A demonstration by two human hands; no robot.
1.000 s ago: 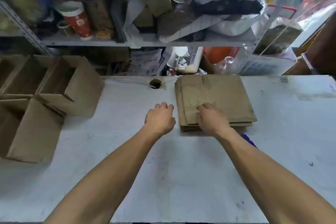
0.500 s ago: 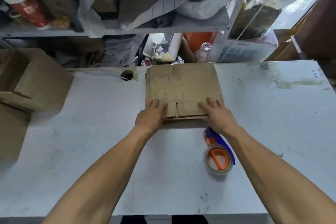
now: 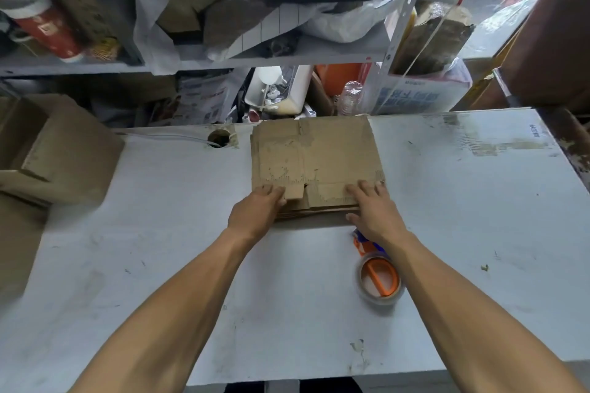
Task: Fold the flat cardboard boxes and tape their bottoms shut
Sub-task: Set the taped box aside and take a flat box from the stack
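With folded boxes (image 3: 60, 156) already standing at the tabletop's (image 3: 479, 233) left, the left hand (image 3: 255, 212) and right hand (image 3: 375, 210) are pressing relaxed, spread fingers (image 3: 357, 190) on the flat stack (image 3: 314, 159) at the far edge, tape dispenser (image 3: 378, 277) waiting beside, untouched

Soft daylight, blurred fisheye edges

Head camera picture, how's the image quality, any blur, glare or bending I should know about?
Head view: wide-angle bending curves the table edges and shelf lines; the folded boxes at the left edge are smeared; the flat cardboard stack, left hand, right hand and tape dispenser are fairly sharp; light is soft with faint shadows; mild glare shows on plastic upper right.
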